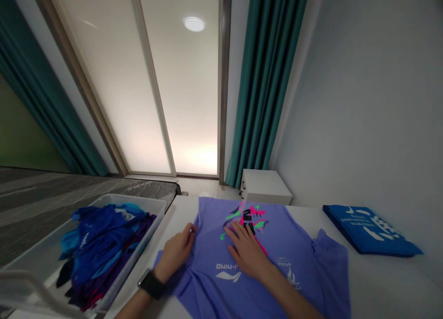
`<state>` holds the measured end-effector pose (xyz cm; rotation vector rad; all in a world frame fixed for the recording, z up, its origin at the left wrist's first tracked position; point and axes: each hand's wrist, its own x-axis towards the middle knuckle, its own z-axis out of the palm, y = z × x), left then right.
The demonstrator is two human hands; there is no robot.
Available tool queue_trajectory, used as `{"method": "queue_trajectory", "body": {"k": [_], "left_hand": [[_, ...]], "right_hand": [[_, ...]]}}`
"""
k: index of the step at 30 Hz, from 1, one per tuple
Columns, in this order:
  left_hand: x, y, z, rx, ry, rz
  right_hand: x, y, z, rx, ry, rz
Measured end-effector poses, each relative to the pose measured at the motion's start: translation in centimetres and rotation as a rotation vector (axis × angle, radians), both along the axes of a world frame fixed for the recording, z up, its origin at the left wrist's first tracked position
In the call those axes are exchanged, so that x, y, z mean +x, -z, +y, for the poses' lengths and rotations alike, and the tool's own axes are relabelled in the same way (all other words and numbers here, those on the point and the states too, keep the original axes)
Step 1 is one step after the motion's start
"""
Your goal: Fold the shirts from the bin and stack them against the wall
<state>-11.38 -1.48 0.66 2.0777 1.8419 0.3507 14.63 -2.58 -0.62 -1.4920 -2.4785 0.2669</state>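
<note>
A purple T-shirt point(256, 273) lies spread on a white table, its hem toward the far edge and its neck end toward me. It carries a pink, green and black print and white lettering. My left hand point(177, 249), with a dark watch on the wrist, is closed at the shirt's left side edge, fingertips pinched on the fabric. My right hand point(247, 252) rests flat on the shirt beside the coloured print, fingers spread. Some creases run through the cloth near the sleeves.
On the left stands a translucent plastic bin point(152, 236) holding crumpled blue and purple clothes point(104, 245). A folded blue garment point(370, 231) lies at the table's right. Beyond the table are a white cabinet point(265, 185), teal curtains point(270, 79) and frosted sliding doors point(187, 102).
</note>
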Motion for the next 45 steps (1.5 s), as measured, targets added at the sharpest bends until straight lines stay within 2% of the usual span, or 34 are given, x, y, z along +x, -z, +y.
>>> {"method": "queue_trajectory", "body": {"k": [2, 4, 7, 10, 13, 16, 19, 22, 26, 29, 31, 33, 35, 38, 40, 41, 42, 43, 45], "left_hand": [[-0.2, 0.2, 1.0, 0.028, -0.069, -0.039], [0.4, 0.2, 1.9, 0.043, -0.062, -0.093], [2.6, 0.1, 2.3, 0.053, 0.042, -0.114], [4.9, 0.2, 1.9, 0.052, 0.144, -0.037], [5.3, 0.1, 1.6, 0.049, 0.172, -0.052], [3.4, -0.5, 1.9, 0.072, 0.093, -0.135], [1.3, -1.5, 2.4, 0.025, 0.042, 0.010], [1.1, -2.2, 2.8, -0.052, 0.017, 0.213], [4.2, -1.7, 2.7, 0.039, 0.080, 0.261], [6.1, -0.8, 2.6, -0.002, 0.140, 0.224], [6.0, -0.3, 2.7, -0.054, 0.143, 0.157], [4.6, -0.1, 3.0, -0.075, 0.156, 0.030], [2.5, -0.3, 3.5, -0.100, 0.204, -0.128], [-0.1, -1.2, 4.1, -0.248, 0.226, -0.354], [-0.5, -2.0, 4.6, -0.373, 0.248, -0.509], [-0.2, -2.4, 4.9, -0.379, 0.229, -0.570], [0.2, -2.7, 5.3, -0.330, 0.181, -0.619], [0.6, -2.9, 5.7, -0.202, 0.084, -0.658], [1.3, -3.1, 6.5, 0.185, -0.151, -0.725]], "right_hand": [[0.2, 0.9, 0.6, -0.007, 0.096, -0.055], [0.9, 1.9, 0.7, 0.013, 0.186, -0.095], [2.5, 2.7, 0.3, 0.038, 0.327, -0.142], [3.9, 2.9, -0.5, 0.051, 0.445, -0.166], [5.0, 2.7, -1.2, 0.070, 0.370, -0.107], [6.2, 2.5, -1.2, 0.057, 0.201, 0.037], [8.5, 2.5, -0.6, 0.089, 0.202, 0.117], [12.3, 3.0, -0.2, 0.182, 0.333, 0.042], [17.6, 3.6, -1.2, 0.222, 0.610, -0.161], [20.3, 3.3, -2.4, 0.160, 0.776, -0.296], [21.3, 2.8, -2.9, 0.038, 0.840, -0.323], [21.8, 2.2, -3.0, -0.107, 0.856, -0.261], [21.9, 1.6, -2.7, -0.199, 0.778, -0.101], [21.0, 0.8, -1.7, -0.233, 0.585, 0.194], [19.7, 0.0, -0.7, -0.233, 0.517, 0.335], [18.9, -0.5, -0.2, -0.212, 0.502, 0.396], [18.2, -1.0, 0.3, -0.170, 0.492, 0.464], [17.5, -1.5, 0.8, -0.105, 0.486, 0.543], [16.7, -2.3, 1.8, 0.068, 0.494, 0.701]]}}
